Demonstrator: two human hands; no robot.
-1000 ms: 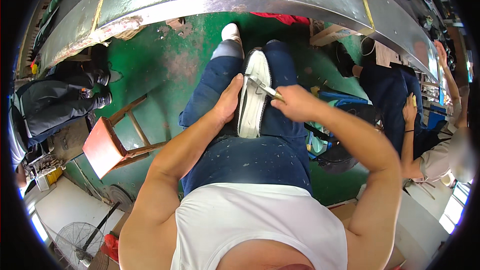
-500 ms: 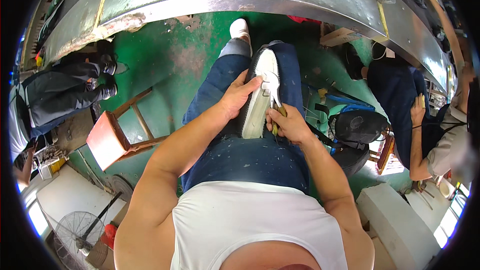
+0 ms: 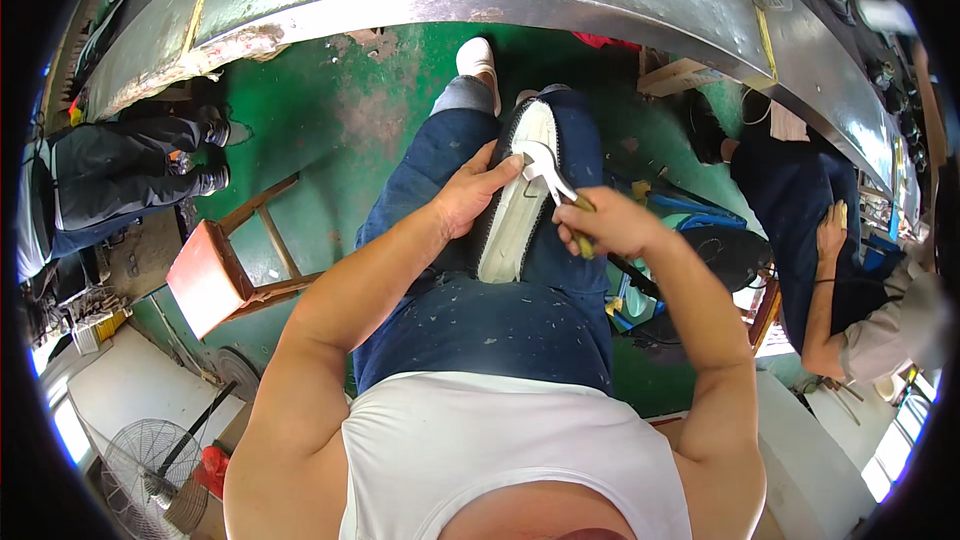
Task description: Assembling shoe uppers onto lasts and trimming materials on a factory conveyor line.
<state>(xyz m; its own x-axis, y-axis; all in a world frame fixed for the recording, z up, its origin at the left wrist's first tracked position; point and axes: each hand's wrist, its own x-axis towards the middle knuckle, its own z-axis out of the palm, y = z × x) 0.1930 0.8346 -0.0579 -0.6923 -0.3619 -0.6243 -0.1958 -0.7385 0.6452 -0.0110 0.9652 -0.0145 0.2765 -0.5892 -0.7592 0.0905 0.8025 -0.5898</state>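
A shoe (image 3: pixel 510 235) lies bottom up along my lap, its toe pointing away from me. Its underside is pale, with a dark edge that looks stitched or pleated. My left hand (image 3: pixel 472 192) is closed around the shoe's left side, thumb pressed on the underside. My right hand (image 3: pixel 612 224) grips the olive handles of metal pincers (image 3: pixel 552 178). The broad silver head of the pincers rests on the shoe's underside near the left thumb. What the jaws hold, if anything, is too small to make out.
Ahead stands a long metal-topped bench (image 3: pixel 480 15). To the left are a reddish stool (image 3: pixel 208 275), a wire fan (image 3: pixel 145 475) and a person in dark trousers (image 3: pixel 130 165). On the right sit a black bag (image 3: pixel 715 260) and another person (image 3: pixel 800 210). The floor (image 3: pixel 350 120) is green.
My right hand has moved to the right and slightly away from me, swinging the pincers' handles outward from the shoe. My left hand keeps its hold on the shoe.
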